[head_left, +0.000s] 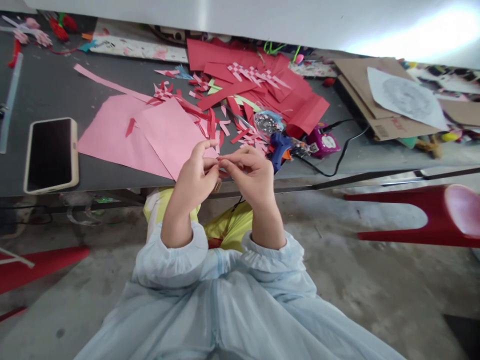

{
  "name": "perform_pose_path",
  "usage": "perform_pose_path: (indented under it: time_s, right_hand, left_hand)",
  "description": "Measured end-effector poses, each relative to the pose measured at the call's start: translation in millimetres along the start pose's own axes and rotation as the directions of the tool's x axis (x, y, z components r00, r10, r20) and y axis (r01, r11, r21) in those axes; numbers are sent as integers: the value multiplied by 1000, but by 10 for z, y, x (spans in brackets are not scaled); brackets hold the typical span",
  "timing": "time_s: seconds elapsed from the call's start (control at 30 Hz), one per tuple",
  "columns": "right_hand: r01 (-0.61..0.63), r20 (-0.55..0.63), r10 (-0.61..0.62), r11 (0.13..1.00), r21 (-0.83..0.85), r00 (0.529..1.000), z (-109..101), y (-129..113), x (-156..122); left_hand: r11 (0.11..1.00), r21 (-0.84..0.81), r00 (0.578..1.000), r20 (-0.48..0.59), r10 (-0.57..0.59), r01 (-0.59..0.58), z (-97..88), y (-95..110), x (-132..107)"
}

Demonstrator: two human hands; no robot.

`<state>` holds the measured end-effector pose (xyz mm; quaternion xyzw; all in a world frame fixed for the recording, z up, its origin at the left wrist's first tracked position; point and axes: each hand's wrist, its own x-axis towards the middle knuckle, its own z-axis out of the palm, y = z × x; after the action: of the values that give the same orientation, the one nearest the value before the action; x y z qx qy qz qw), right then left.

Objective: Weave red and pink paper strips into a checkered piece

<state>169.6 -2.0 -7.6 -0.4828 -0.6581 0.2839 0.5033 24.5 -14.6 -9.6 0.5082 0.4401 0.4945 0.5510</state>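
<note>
My left hand (195, 177) and my right hand (249, 175) meet at the near edge of a dark table (52, 90). Both pinch a small folded piece of pink and red paper (219, 165) between the fingertips; most of it is hidden by the fingers. Just beyond the hands lie pink paper sheets (150, 132) and several loose red and pink strips (225, 127). A blue glue gun (280, 147) rests right of my right hand.
A phone (51, 154) lies screen-up at the left. Red paper sheets (285, 90) with woven strip pieces sit at the back. Cardboard (378, 100) with a white sheet is at the right. A red stool (412, 215) stands on the concrete floor.
</note>
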Motion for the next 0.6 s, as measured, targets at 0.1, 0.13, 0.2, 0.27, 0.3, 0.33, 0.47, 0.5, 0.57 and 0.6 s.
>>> perform_pose_path:
  time_s: [0.1, 0.13, 0.2, 0.27, 0.3, 0.33, 0.47, 0.5, 0.57, 0.6]
  right_hand:
    - [4, -37, -4, 1000, 2, 999, -21, 14, -4]
    - [1, -60, -1, 1000, 9, 998, -34, 17, 0]
    - [-18, -122, 22, 999, 34, 992, -65, 31, 12]
    - [-57, -200, 67, 997, 56, 978, -102, 54, 26]
    - [-77, -237, 89, 995, 63, 967, -122, 69, 32]
    - [-95, -268, 110, 993, 68, 957, -143, 84, 37]
    - [-141, -346, 172, 984, 112, 922, -219, 131, 46]
    - [-149, -355, 187, 980, 131, 916, -234, 138, 46]
    - [-157, -371, 209, 974, 165, 905, -255, 144, 43]
    - [-159, -378, 217, 971, 177, 900, -261, 145, 41]
  left_hand:
    - [1000, 19, 1000, 25, 16, -16, -1, 16, -9]
    - [999, 24, 999, 41, 24, -25, 0, 23, -10]
    - [998, 43, 996, 70, 46, -49, 0, 34, -9]
    - [994, 77, 994, 81, 77, -83, -2, 42, -7]
    - [990, 98, 992, 80, 98, -105, -4, 47, -7]
    - [985, 120, 990, 82, 116, -126, -9, 53, -9]
    - [956, 193, 967, 167, 191, -222, -37, 98, -29]
    - [948, 211, 960, 200, 195, -237, -44, 110, -35]
    - [936, 258, 952, 250, 174, -239, -51, 129, -43]
    - [930, 287, 952, 261, 157, -232, -51, 133, -44]
